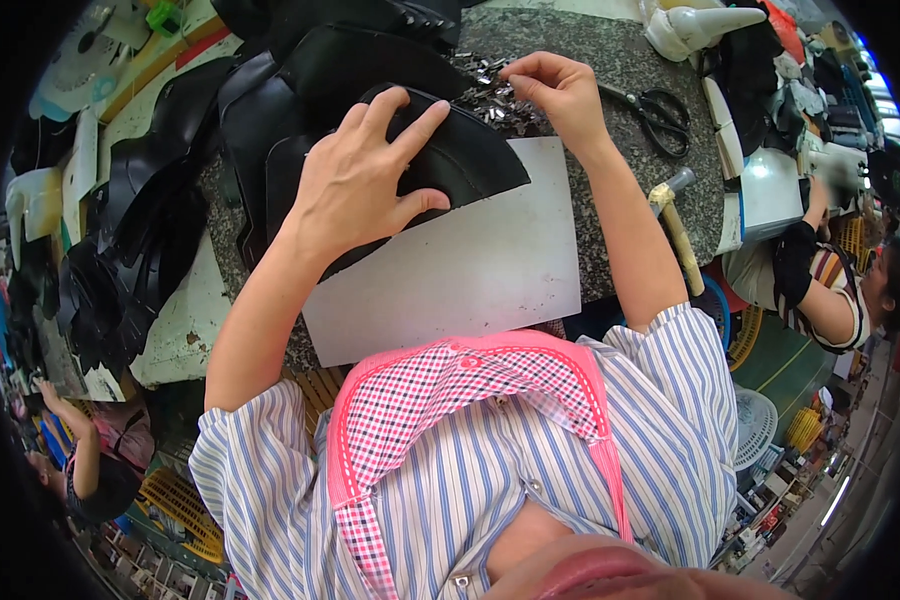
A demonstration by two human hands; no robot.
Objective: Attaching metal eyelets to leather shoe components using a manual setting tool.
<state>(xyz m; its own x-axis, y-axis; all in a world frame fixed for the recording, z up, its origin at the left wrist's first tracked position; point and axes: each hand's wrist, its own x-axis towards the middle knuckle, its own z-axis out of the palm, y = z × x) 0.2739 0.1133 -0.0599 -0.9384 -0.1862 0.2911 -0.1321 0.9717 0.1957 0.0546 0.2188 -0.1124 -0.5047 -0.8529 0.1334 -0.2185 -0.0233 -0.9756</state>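
Observation:
My left hand [370,170] lies with its fingers spread on a black leather-like piece [475,165], which has a stitched line and a pointed right corner. Part of that piece rests over a white board [440,290] at the table's near edge. Beyond its right corner is a pile of small shiny metal pieces [500,100]. Over the right side of this pile, my right hand [562,95] has thumb and forefinger pinched together. Whatever is between those fingertips is too small to make out.
Scissors [660,120] with black handles and a hammer [682,235] lie right of my right forearm on the speckled stone slab [610,35]. A white bottle with a cone nozzle [705,25] is at the far right. Stacked black pieces [160,160] cover the left. Other people work on both sides.

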